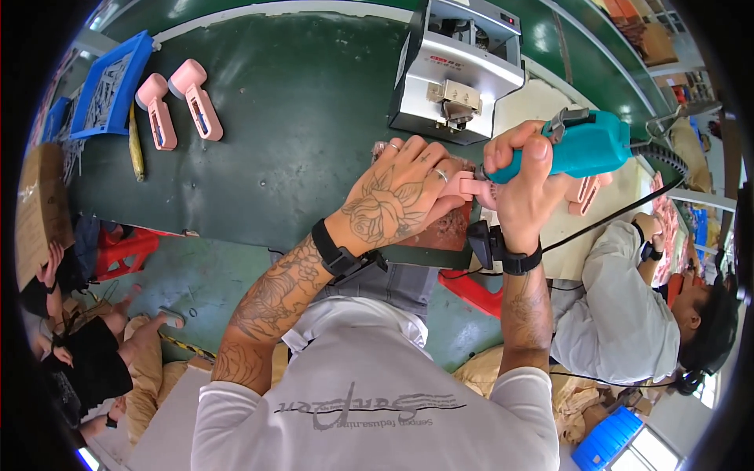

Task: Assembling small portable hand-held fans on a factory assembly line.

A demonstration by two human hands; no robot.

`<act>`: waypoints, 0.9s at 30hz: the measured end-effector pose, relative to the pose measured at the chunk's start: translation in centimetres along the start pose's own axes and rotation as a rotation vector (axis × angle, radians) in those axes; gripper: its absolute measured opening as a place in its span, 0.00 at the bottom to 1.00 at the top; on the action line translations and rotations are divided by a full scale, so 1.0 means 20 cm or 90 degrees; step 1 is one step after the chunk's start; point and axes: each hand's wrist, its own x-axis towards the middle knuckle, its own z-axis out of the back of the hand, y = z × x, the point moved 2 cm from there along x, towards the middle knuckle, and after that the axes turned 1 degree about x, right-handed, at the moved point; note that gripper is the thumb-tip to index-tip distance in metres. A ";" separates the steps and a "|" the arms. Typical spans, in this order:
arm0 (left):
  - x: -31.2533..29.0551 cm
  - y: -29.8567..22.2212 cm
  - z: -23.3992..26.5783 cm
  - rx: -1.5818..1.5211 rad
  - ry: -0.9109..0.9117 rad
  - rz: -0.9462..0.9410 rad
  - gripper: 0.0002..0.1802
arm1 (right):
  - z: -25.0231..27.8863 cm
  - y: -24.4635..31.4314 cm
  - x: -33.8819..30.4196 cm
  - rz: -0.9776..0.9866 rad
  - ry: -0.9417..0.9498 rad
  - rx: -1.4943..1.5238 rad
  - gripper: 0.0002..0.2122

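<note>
My left hand (404, 188), a ring on its finger, lies over a reddish-brown pad (440, 235) at the bench's front edge. Its fingers are closed around a pink handheld fan (465, 187), whose round end shows beside my right hand. In my right hand (526, 188) is a teal corded electric screwdriver (591, 145), held at a slant above the fan. My fingers wrap its left end, and its tip is hidden from view. Another pink fan piece (587, 195) lies just right of my right hand, partly covered by it.
Two pink fans (200, 98) with uncovered handles lie at the far left, near a yellowish stick (137, 145) and a blue tray (110, 82) of small parts. A grey metal machine (448, 74) stands behind my hands. A black cable (620, 208) crosses the right side. A co-worker (628, 306) sits at right.
</note>
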 end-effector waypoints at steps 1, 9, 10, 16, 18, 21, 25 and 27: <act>0.00 0.00 0.00 0.006 0.006 0.001 0.23 | 0.01 -0.01 0.00 0.002 -0.007 0.009 0.20; -0.01 -0.01 0.00 0.035 0.026 -0.026 0.25 | 0.01 0.05 -0.02 -0.062 -0.012 -0.038 0.21; -0.01 -0.01 0.01 0.040 0.020 -0.024 0.24 | 0.02 0.07 -0.03 -0.058 -0.015 -0.036 0.21; 0.03 -0.09 -0.10 -0.031 -0.008 -0.129 0.22 | 0.22 0.29 -0.14 0.093 -0.124 0.212 0.30; 0.03 -0.13 -0.14 -0.079 0.058 -0.250 0.22 | 0.25 0.32 -0.16 0.138 -0.154 0.218 0.32; 0.02 -0.12 -0.15 -0.094 0.054 -0.226 0.23 | 0.25 0.32 -0.20 0.143 -0.151 0.200 0.32; 0.00 -0.11 -0.16 -0.091 0.037 -0.219 0.23 | 0.24 0.30 -0.20 0.139 -0.151 0.143 0.33; 0.01 -0.10 -0.16 -0.096 0.042 -0.225 0.23 | 0.24 0.30 -0.20 0.132 -0.147 0.137 0.34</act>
